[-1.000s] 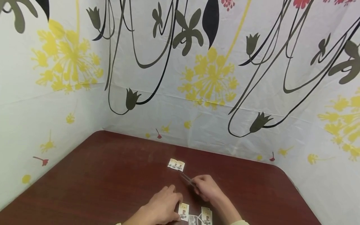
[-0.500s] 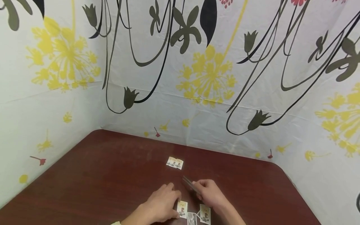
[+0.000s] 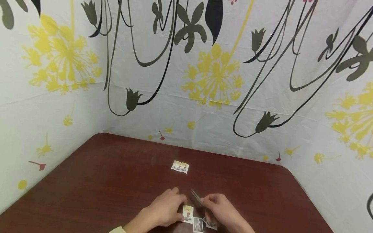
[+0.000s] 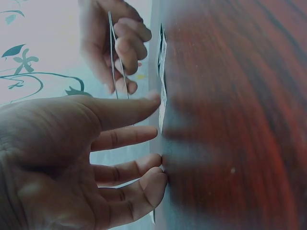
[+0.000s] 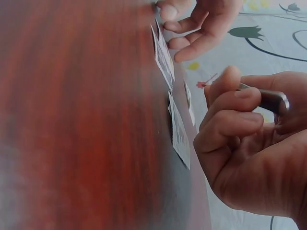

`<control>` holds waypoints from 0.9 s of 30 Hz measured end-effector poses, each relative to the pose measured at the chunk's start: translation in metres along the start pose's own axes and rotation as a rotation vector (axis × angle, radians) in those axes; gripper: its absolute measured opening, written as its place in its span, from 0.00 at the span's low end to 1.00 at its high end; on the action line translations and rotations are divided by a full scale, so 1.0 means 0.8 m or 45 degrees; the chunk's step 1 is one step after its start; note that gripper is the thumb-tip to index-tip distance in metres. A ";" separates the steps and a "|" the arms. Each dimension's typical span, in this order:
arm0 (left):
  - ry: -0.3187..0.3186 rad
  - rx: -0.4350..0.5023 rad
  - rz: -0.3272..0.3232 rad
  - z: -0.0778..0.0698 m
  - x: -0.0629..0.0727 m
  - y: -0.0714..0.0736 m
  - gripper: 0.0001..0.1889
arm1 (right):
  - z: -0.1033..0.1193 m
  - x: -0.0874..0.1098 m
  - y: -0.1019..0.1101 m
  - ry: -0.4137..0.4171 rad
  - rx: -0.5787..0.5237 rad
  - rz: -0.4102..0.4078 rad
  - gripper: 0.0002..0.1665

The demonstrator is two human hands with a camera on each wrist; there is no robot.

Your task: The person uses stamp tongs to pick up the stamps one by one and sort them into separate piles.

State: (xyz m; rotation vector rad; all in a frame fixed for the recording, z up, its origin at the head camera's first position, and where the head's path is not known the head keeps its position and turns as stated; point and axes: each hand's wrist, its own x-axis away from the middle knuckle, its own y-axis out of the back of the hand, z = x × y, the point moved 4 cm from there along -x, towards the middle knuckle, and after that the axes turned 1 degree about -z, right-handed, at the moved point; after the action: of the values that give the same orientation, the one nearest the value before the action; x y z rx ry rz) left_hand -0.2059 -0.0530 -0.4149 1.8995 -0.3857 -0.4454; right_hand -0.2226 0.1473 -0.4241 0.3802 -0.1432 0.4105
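Observation:
My right hand grips a pair of metal tweezers, tips pointing away from me. In the left wrist view the tweezers' two thin prongs stand slightly apart with nothing between them. The right hand partly covers a pair of overlapping stamps. My left hand rests its fingertips on the table, fingers fairly straight, its thumb at the edge of a yellow-topped stamp. Between the two hands lies a grey stamp. In the right wrist view one stamp shows a toothed edge and sits slightly tilted off the wood.
Farther back on the dark red-brown table, several overlapping stamps lie in a short row. White cloth printed with flowers hangs behind the table and on its left side.
My right hand has drawn back toward me with the tweezers and now covers part of the right-hand stamps. The left hand keeps its place at its stamp. The head view has shifted slightly.

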 end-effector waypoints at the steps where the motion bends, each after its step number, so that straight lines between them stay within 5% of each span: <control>1: 0.001 -0.003 0.000 0.000 0.000 0.000 0.16 | 0.000 0.003 -0.001 -0.003 -0.003 0.012 0.21; 9: 0.008 -0.018 0.011 -0.001 0.000 0.000 0.12 | -0.003 0.022 -0.005 0.026 0.047 0.071 0.17; 14: 0.016 -0.019 0.011 -0.003 0.000 0.000 0.15 | -0.018 0.025 -0.006 -0.044 0.034 0.086 0.16; 22: 0.040 -0.020 0.014 -0.004 -0.001 0.002 0.20 | -0.099 -0.008 0.005 0.087 0.217 0.117 0.14; 27: 0.027 -0.020 0.018 -0.004 -0.001 0.002 0.20 | -0.096 0.004 -0.012 0.162 0.214 0.180 0.16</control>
State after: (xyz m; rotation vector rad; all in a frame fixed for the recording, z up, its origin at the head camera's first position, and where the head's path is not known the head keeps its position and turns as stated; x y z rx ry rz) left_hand -0.2048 -0.0503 -0.4124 1.8837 -0.3803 -0.4174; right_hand -0.2113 0.1699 -0.4971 0.5098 -0.0109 0.5872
